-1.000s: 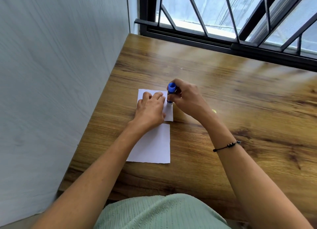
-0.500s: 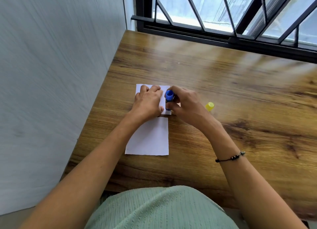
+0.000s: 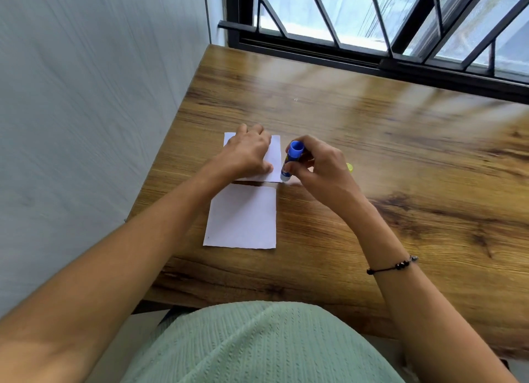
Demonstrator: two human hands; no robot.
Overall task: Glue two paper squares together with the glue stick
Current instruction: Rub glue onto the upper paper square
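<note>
Head cam looked down at a wooden worktop (image 3: 372, 142) tucked into a corner by a wall and a barred window. Going left to right: the left hand (image 3: 246, 153) lay flat, fingers spread and holding nothing, pressing down the far paper square (image 3: 275, 159). A second paper square (image 3: 242, 216) sat just nearer the person, with a thin strip of wood showing between the two, so they weren't overlapping yet.

Right next to that, the glue stick (image 3: 290, 160) was gripped by the right hand (image 3: 317, 167), fingers closed around its barrel. Its long axis stood close to upright, leaning a bit, with the blue end pointing up toward the camera and the working end down at the far square's near right corner, touching or almost touching, hard to say. A small yellow thing (image 3: 349, 167), probably the cap, peeked out beyond that hand.

My read: this was the gluing step, mid-way or so. Next would probably be setting the stick down, then lifting one square and lining it up over the other before pressing. Thin paper likes to shift, so the holding hand mattered.
</note>
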